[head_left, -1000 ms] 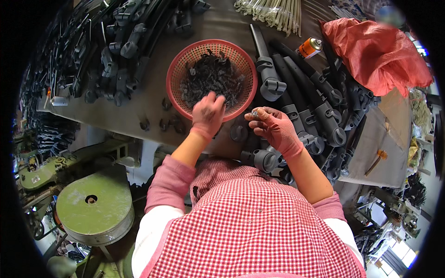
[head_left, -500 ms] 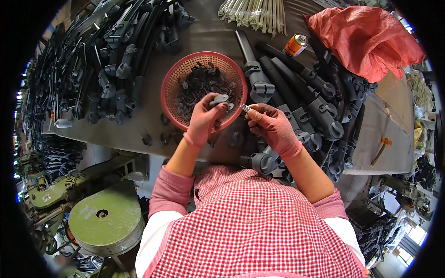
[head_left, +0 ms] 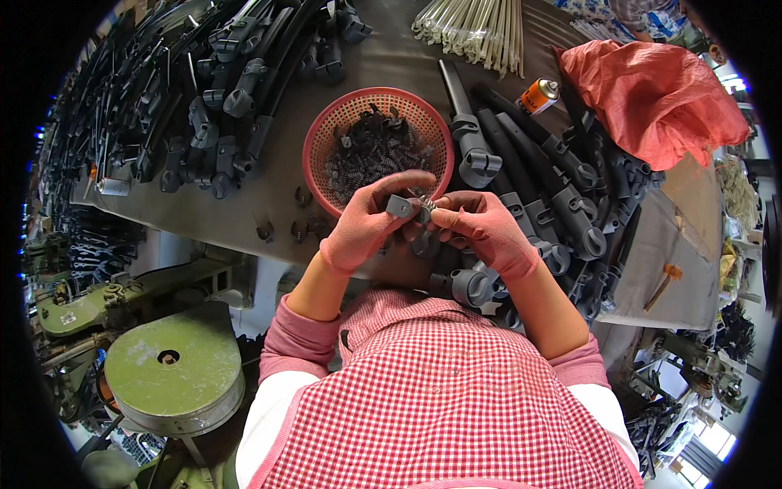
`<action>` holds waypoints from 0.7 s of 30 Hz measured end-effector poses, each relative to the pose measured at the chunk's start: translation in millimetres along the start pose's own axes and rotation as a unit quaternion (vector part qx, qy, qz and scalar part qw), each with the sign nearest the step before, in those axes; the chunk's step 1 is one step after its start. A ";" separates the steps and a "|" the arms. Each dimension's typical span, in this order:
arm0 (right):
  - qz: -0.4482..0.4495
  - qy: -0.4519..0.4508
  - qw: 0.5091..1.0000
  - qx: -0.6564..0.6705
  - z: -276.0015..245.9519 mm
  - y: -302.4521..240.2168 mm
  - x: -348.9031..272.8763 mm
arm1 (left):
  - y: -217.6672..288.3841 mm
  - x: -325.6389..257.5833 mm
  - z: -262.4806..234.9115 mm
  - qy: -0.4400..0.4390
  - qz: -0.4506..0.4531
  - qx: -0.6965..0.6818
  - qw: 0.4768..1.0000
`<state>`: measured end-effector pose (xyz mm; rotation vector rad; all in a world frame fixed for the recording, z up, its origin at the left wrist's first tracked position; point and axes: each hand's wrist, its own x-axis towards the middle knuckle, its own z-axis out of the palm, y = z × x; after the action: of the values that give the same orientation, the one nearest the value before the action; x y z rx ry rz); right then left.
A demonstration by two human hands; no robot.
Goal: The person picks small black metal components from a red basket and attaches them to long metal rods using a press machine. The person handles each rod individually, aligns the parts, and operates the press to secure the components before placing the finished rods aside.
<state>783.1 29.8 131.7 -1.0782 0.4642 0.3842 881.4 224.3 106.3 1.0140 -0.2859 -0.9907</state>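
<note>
My left hand (head_left: 364, 228), in a pink glove with darkened fingertips, is closed on a small grey plastic part (head_left: 399, 206) with a hole in it. My right hand (head_left: 494, 235), gloved alike, pinches a small metal coil spring (head_left: 428, 209) against that part. Both hands meet just over the near rim of a round red-rimmed basket (head_left: 306, 155). In the basket lie many small springs (head_left: 366, 167) and black curved clips (head_left: 379, 126). My fingers partly hide the spring and where it touches the grey part.
Black tubes with grey clamp heads (head_left: 580, 216) lie to the right, with more black tubes (head_left: 244, 90) piled at left. A spray can (head_left: 538, 96), red sack (head_left: 652, 98) and wrapped rods (head_left: 476, 33) lie farther back. Loose clips (head_left: 299, 231) sit near the table edge. A green machine (head_left: 175, 367) stands lower left.
My hands have come together, bringing the spring up against the grey part. The view has shifted a little, so the table things appear farther right.
</note>
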 end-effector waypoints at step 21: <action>-0.175 0.066 0.975 0.122 7.1 30.1 21.8 | -29.1 1.0 11.8 0.209 0.004 -0.045 0.977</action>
<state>787.2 50.6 100.3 -0.9257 0.4174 -0.0561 858.5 212.1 88.7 1.1091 0.1033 -0.7529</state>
